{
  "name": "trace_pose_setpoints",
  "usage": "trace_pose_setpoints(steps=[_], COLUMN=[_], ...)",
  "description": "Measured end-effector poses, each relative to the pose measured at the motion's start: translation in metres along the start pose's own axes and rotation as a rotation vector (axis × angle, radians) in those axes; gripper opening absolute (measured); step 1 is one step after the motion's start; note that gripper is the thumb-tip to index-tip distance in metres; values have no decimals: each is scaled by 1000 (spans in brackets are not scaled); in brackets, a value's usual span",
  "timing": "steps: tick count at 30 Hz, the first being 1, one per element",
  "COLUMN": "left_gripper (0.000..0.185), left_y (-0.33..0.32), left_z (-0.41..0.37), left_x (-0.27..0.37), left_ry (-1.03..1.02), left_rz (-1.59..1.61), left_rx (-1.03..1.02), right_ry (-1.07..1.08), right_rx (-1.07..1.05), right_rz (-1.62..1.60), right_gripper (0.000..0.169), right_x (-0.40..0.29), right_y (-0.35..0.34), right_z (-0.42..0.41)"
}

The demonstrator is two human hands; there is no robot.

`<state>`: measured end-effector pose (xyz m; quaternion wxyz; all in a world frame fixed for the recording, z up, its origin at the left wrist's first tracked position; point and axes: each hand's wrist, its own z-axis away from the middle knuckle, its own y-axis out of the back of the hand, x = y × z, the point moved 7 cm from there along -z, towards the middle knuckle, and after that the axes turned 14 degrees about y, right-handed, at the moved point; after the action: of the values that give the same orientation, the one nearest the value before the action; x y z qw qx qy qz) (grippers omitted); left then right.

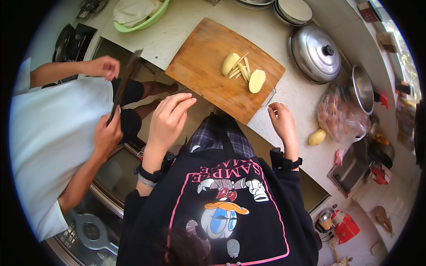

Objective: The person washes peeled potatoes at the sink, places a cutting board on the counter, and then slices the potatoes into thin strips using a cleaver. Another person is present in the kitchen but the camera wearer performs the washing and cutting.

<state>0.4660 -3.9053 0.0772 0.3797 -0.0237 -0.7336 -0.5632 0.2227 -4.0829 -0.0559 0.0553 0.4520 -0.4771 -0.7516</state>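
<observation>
My left hand [169, 116] is raised in front of the counter edge, fingers a little apart and holding nothing. Over the counter, to the right of the cutting board's near corner, my right hand [280, 116] hovers with curled fingers and nothing visible in it. The wooden cutting board [199, 56] lies at an angle and juts past the counter edge. On it rest a peeled potato piece [230, 64], several cut potato strips [244, 71] and a potato half [257, 81] with its flat face up.
At left a person in a white shirt holds a knife [125, 79] in one hand. A lidded metal pot [314, 55], a steel bowl [362, 89], a plastic bag [339, 113], a whole potato [317, 137] and a sink [351, 166] line the right. A green basin [143, 26] stands at the back.
</observation>
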Motion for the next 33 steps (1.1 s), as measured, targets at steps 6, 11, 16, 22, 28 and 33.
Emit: trace_pose_setpoints(steps=[6, 11, 16, 22, 28, 33], left_gripper=[32, 32, 36, 36, 34, 32], left_y=[47, 34, 28, 32, 53, 53], left_z=[-9, -38, -63, -72, -75, -74], left_x=[-21, -42, -58, -70, -78, -77], left_ry=[0, 16, 11, 2, -13, -6], left_rz=[-89, -105, -99, -58, -66, -56], left_rx=[293, 204, 157, 98, 217, 232], right_ry=[13, -10, 29, 5, -68, -187], right_rx=[-48, -89, -82, -85, 4, 142], right_rz=[9, 26, -312, -950, -1275, -1255], right_gripper=[16, 13, 18, 44, 42, 36], right_x=[-21, -50, -102, -184, -235, -228], right_y=[-12, -30, -81, -138, -156, -160], right_z=[-19, -37, -70, -127, -170, -176])
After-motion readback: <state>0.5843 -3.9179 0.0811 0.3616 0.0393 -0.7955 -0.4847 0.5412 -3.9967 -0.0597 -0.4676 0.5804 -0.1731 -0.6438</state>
